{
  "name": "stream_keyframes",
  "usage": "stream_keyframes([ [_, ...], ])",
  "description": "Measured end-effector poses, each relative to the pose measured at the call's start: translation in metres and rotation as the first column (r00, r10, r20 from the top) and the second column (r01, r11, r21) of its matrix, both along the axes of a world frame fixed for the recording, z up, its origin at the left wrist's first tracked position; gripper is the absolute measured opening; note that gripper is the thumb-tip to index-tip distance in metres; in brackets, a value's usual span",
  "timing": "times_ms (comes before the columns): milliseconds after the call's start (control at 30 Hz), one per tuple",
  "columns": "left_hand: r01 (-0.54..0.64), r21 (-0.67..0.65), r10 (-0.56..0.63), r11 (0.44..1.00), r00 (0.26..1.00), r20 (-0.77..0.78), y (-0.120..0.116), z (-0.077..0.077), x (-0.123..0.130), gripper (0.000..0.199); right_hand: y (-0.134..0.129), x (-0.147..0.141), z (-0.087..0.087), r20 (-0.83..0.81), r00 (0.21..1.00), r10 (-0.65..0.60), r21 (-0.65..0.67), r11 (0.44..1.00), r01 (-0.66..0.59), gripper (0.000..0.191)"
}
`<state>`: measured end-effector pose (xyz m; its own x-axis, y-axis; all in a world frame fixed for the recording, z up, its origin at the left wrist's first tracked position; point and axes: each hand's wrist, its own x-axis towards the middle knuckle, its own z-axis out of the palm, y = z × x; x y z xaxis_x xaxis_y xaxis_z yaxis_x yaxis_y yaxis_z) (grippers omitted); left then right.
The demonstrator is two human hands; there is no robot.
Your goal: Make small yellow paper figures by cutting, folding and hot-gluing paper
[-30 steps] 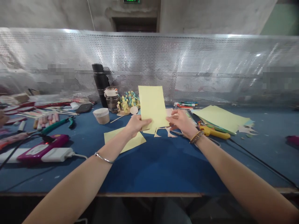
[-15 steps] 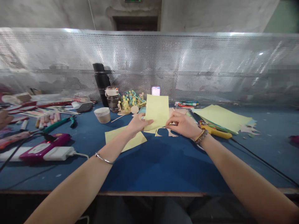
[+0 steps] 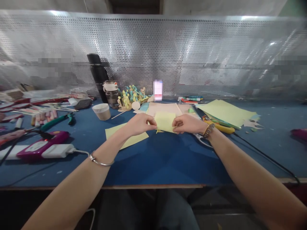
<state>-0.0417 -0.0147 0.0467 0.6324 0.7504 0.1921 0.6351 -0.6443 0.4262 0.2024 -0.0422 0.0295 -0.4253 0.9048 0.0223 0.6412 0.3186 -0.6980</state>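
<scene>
- A single view, from a camera worn on the person's head, looks forward and down over the table (image 3: 168,163).
- It is near the work: the left forearm (image 3: 69,188) and right forearm (image 3: 249,179) run in from the lower corners, and the yellow paper (image 3: 165,120) comes close to mid-frame.
- The perforated metal screen (image 3: 144,48) faces it beyond the table.
- The wide frame also takes in the legs (image 3: 177,207) below the table's front edge.

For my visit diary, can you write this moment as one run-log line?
left hand: pinches left side of yellow paper | right hand: pinches right side | blue tabletop: another yellow sheet near left hand
</scene>
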Motion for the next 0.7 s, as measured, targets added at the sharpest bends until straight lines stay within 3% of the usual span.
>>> stream_keyframes([
  [133, 0.014, -0.011, -0.015, 1.0, 0.996, -0.087, -0.018, 0.006, 0.001, 0.019, -0.023, -0.003, 0.005, 0.095, 0.995, -0.002, 0.118, 0.993, -0.009, 0.014],
  [267, 0.059, -0.073, -0.066, 0.996, 0.993, -0.103, -0.037, 0.003, 0.002, 0.02, -0.045, -0.008, 0.0, 0.223, 0.973, -0.061, 0.243, 0.97, 0.005, 0.023],
  [367, 0.084, -0.159, -0.106, 0.984, 0.986, -0.131, -0.04, -0.003, 0.001, 0.023, -0.049, -0.01, -0.008, 0.222, 0.974, -0.049, 0.213, 0.977, 0.001, 0.025],
  [533, 0.156, -0.339, -0.211, 0.928, 0.969, -0.132, -0.026, -0.011, -0.003, 0.027, -0.041, -0.006, -0.015, 0.153, 0.986, -0.071, 0.053, 0.997, 0.064, 0.029],
  [700, 0.128, -0.318, -0.18, 0.939, 0.974, -0.138, -0.02, -0.016, -0.005, 0.034, -0.038, -0.001, -0.015, 0.119, 0.991, -0.058, 0.031, 0.998, 0.054, 0.03],
])
